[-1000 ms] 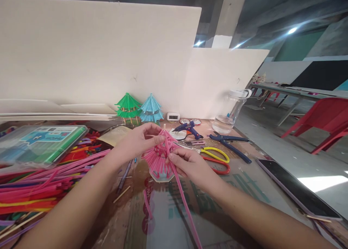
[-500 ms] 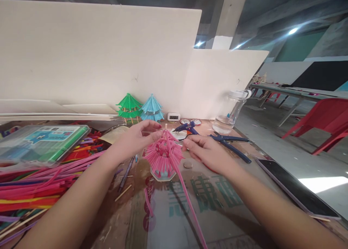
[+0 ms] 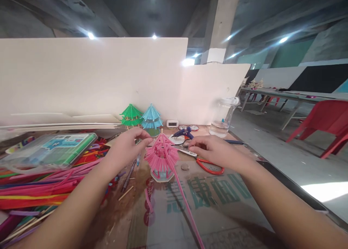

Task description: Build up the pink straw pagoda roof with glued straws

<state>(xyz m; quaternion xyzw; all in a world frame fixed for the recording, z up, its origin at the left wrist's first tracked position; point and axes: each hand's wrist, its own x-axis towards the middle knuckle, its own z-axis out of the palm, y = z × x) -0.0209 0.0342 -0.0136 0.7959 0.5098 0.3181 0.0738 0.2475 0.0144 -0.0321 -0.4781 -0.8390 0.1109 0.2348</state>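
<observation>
Pink model pavilion (image 3: 162, 157) upright mid-desk (image 3: 106, 223); pink strip (image 3: 187, 205) slanting from its roof toward near edge; left hand (image 3: 127, 144) just beside roof, thumb and fingers slightly parted, empty; right hand (image 3: 214, 149) over scissors (image 3: 191, 154), fingers loosely curled, cannot tell whether gripping anything; glue gun (image 3: 183, 133) behind pavilion; green model (image 3: 131, 115), blue model (image 3: 151, 116) by back edge; phone (image 3: 288, 183) along right edge; clear case (image 3: 51, 153) toward left edge.
</observation>
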